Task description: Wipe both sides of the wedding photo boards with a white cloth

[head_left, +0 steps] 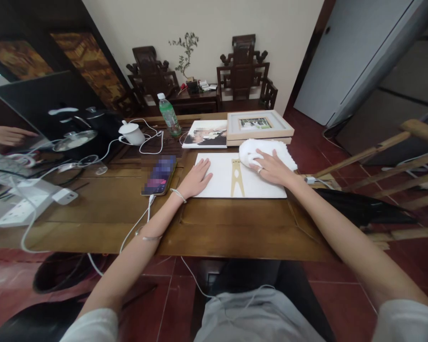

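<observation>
A white board lies flat on the table, with a gold A-shaped piece on its middle. Near the board's left edge, my left hand lies flat with its fingers stretched out and the thumb on the white surface. A bunched white fluffy cloth covers the board's upper right corner. My right hand presses down on this cloth, its fingers bent over the cloth's near left part. What the cloth covers is hidden.
Behind the board are a photo print and stacked wooden frames. A charging phone, a green bottle and a white lidded cup stand to the left. Cables trail from a power strip. Another person's hand shows far left.
</observation>
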Demonstrator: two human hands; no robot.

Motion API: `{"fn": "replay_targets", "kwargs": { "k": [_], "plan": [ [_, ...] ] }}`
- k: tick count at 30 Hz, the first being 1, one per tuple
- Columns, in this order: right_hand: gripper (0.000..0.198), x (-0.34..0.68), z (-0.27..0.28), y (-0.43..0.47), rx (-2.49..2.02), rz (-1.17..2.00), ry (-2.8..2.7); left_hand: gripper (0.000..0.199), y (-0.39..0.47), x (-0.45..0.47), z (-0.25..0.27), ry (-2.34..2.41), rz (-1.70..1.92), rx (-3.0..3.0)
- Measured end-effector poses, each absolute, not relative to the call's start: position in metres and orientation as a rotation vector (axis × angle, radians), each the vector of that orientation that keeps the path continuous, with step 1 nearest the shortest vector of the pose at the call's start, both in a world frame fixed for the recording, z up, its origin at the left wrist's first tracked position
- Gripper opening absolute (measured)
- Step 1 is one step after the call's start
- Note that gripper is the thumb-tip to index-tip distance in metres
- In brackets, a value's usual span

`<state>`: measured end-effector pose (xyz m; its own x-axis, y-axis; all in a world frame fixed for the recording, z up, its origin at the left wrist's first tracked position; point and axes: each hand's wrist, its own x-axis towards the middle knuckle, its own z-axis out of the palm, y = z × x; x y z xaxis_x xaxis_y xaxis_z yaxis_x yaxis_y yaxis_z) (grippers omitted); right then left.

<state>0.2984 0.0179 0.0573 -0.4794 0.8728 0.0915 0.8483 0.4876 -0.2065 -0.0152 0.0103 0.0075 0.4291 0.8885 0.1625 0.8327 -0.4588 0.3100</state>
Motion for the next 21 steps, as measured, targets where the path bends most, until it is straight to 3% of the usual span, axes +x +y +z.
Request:
{"fn": "replay_targets", "kwargs": {
  "k": [13, 21],
  "plan": [
    [0.037, 0.316, 0.062, -0.119, -1.189, 0.117, -2.711, 0.064, 0.011, -0.012, 0.007, 1.529, 0.472, 2.497],
    [0.052, 0.310, 0.062, -0.048, -1.412, 0.173, -2.628, 0.063, 0.008, -0.011, 0.010, 1.533, 0.451, 2.484]
  ]
}}
